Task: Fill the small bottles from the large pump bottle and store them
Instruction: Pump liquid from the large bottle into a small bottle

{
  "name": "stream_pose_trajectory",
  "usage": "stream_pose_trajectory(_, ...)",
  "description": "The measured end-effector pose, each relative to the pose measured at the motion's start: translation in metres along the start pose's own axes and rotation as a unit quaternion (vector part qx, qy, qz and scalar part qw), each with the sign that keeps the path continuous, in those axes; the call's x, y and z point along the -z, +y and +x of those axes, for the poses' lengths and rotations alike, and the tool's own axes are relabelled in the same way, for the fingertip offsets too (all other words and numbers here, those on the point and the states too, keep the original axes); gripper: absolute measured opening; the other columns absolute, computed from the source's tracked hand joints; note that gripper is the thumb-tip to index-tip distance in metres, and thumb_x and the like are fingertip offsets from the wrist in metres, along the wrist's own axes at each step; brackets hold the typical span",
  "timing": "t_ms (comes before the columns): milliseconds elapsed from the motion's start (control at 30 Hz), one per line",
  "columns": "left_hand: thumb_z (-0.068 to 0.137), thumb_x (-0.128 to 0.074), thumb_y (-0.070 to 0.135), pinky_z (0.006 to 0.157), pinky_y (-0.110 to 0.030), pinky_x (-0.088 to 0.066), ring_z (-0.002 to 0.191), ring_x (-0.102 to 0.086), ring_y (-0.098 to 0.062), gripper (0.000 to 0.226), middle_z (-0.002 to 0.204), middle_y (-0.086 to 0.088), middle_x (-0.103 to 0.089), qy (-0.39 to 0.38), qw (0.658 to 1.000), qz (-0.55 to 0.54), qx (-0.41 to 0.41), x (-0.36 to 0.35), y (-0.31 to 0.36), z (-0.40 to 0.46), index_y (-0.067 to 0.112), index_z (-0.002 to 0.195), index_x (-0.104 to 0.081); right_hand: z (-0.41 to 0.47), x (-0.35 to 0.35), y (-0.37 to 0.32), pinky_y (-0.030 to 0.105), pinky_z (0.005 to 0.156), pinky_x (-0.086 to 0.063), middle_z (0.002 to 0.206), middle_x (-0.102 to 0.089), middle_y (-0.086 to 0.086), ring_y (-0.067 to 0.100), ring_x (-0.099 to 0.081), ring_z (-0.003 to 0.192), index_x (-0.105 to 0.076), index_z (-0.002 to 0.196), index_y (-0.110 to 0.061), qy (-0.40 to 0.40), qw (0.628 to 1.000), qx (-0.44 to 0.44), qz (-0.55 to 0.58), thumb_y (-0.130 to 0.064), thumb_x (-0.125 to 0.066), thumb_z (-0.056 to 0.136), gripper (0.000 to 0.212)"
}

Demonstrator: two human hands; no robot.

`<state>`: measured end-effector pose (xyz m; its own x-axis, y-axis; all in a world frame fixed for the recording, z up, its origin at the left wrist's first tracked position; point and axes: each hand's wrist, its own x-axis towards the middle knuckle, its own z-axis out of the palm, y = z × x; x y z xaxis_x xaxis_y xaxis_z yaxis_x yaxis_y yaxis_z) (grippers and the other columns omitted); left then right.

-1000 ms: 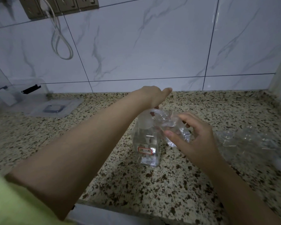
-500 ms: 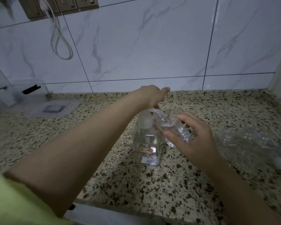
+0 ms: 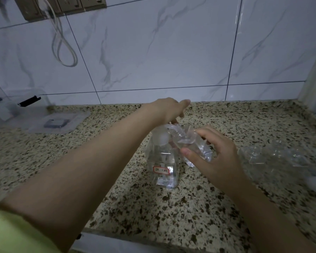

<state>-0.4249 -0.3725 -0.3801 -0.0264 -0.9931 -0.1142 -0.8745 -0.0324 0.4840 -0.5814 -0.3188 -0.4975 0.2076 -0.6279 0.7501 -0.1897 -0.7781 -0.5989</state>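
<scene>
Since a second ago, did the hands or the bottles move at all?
Hardly. The left hand has stayed on top of the large pump bottle, shifting only a touch. The right hand still holds the small bottle tilted at the spout. The spare bottles on the counter have not moved.

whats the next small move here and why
Probably press the pump head down with the left hand. It rests on top of the large pump bottle, and the right hand holds a small bottle tilted with its mouth at the spout, so it looks set to receive.
</scene>
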Motion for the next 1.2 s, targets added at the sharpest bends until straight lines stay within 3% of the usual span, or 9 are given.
stream_pose_trajectory(333,0.103,-0.024,0.057,0.101,-0.042,-0.046,0.102,-0.066,-0.024,0.060,0.094,-0.003,-0.077,-0.013,1.000,-0.014,0.010,0.0075,0.0034,0.0002,0.017,0.116,-0.067,-0.0006,0.0005,0.0018,0.052,0.084,-0.055,0.104,-0.070,-0.009,0.017,-0.067,0.098,-0.067,0.114,-0.025,0.006,1.000,-0.015,0.021,-0.044,-0.072,0.086,0.034)
stream_pose_trajectory(500,0.103,-0.023,0.059,0.105,-0.041,-0.040,0.107,-0.061,-0.025,0.062,0.108,-0.003,-0.074,-0.024,0.999,0.043,0.014,0.0016,0.0037,-0.0014,0.018,0.121,-0.067,0.0000,0.0003,0.0021,0.053,0.082,-0.054,0.101,-0.068,-0.011,0.014,-0.066,0.094,-0.068,0.113,-0.021,0.000,1.000,-0.005,-0.004,-0.047,-0.072,0.086,0.037)
stream_pose_trajectory(700,0.102,-0.020,0.062,0.106,-0.043,-0.039,0.105,-0.060,-0.023,0.065,0.109,-0.001,-0.073,-0.025,0.999,0.046,0.006,0.0001,0.0025,-0.0008,0.021,0.122,-0.067,0.0001,0.0010,0.0030,0.056,0.084,-0.052,0.101,-0.068,-0.010,0.017,-0.066,0.096,-0.070,0.113,-0.020,-0.004,1.000,-0.015,0.000,-0.052,-0.070,0.087,0.041)
stream_pose_trajectory(833,0.102,-0.022,0.059,0.102,-0.040,-0.044,0.100,-0.066,-0.021,0.061,0.097,0.001,-0.076,0.009,1.000,0.015,0.004,0.0012,-0.0012,0.0013,0.020,0.118,-0.066,-0.0004,0.0005,0.0032,0.056,0.084,-0.052,0.100,-0.069,-0.009,0.017,-0.066,0.096,-0.070,0.112,-0.021,-0.003,1.000,-0.011,-0.001,-0.047,-0.072,0.086,0.036)
stream_pose_trajectory(933,0.102,-0.021,0.062,0.094,-0.039,-0.041,0.104,-0.063,-0.024,0.065,0.103,0.000,-0.074,-0.012,0.999,0.031,0.022,0.0009,0.0000,0.0015,0.020,0.119,-0.067,-0.0006,-0.0005,0.0025,0.055,0.085,-0.053,0.101,-0.069,-0.009,0.016,-0.066,0.096,-0.070,0.112,-0.020,-0.005,1.000,-0.015,0.002,-0.048,-0.072,0.086,0.038)
stream_pose_trajectory(1067,0.103,-0.021,0.058,0.101,-0.040,-0.043,0.103,-0.065,-0.024,0.064,0.095,0.000,-0.076,0.003,1.000,0.010,0.016,0.0068,0.0024,0.0008,0.017,0.120,-0.066,-0.0008,0.0009,0.0014,0.052,0.082,-0.054,0.100,-0.069,-0.008,0.017,-0.067,0.094,-0.070,0.108,-0.018,0.006,1.000,-0.018,0.014,-0.058,-0.066,0.090,0.045)
stream_pose_trajectory(1200,0.102,-0.020,0.060,0.090,-0.038,-0.041,0.101,-0.062,-0.022,0.064,0.101,0.001,-0.074,-0.004,0.999,0.032,0.024,0.0014,-0.0007,0.0004,0.019,0.115,-0.069,0.0001,0.0001,0.0016,0.052,0.083,-0.055,0.102,-0.070,-0.007,0.018,-0.067,0.096,-0.070,0.114,-0.019,-0.004,1.000,-0.016,0.007,-0.048,-0.072,0.087,0.040)
